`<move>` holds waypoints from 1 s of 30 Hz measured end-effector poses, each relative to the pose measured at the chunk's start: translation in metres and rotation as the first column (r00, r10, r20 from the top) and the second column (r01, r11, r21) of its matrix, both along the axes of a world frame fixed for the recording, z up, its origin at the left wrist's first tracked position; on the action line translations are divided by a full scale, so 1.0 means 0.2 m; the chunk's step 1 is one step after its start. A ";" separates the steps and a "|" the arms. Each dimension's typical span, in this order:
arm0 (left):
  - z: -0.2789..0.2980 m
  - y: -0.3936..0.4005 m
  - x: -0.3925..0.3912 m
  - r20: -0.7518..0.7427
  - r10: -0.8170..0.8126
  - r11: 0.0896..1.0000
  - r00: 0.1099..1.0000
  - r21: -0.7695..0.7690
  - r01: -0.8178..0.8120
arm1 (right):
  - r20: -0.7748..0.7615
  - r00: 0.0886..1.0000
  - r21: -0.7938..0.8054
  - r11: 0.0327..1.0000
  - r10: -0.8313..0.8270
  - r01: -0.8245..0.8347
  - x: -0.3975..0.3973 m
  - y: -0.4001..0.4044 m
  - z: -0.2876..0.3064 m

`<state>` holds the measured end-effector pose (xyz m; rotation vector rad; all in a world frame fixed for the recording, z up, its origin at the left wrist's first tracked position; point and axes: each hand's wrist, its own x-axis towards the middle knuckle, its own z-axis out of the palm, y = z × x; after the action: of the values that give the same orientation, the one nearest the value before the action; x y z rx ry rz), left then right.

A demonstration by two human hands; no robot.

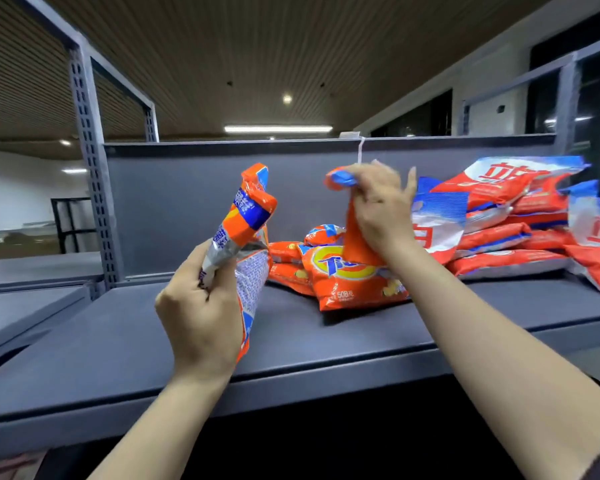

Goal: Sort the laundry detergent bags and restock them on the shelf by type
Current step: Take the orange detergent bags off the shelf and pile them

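Observation:
My left hand [201, 306] grips an orange and blue detergent bag [248, 233] by its side, held upright above the grey shelf [153, 341]. My right hand [381, 206] pinches the top of a second orange bag [354, 275] whose bottom rests on the shelf among a few more orange bags [288, 261]. To the right lies a pile of several red, white and blue detergent bags [510, 220], stacked against the back panel.
A grey back panel [194, 202] closes the rear of the shelf. A perforated steel upright [90, 168] stands at the left, with lower grey shelves [21, 299] beyond it. The left half of the shelf board is bare.

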<state>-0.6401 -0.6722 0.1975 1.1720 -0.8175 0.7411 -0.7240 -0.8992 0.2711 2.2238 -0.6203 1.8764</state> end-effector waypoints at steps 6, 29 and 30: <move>0.23 -0.37 0.13 0.152 0.147 0.986 0.978 0.057 -0.157 | -0.509 0.853 0.382 0.918 0.112 0.107 0.00 -0.13 -0.20; 0.29 -0.83 0.29 0.060 0.088 0.365 0.994 0.927 -0.088 | -0.405 0.912 0.493 0.824 -0.067 0.280 -0.04 -0.19 -0.29; 0.28 -0.81 0.28 0.059 0.081 0.365 0.995 0.927 -0.085 | -0.398 0.916 0.502 0.824 -0.051 0.264 -0.05 -0.19 -0.29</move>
<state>-0.5843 -0.8339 0.2538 2.2748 -1.2548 0.2831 -0.7337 -0.9380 0.2126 2.6523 -1.3579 1.2377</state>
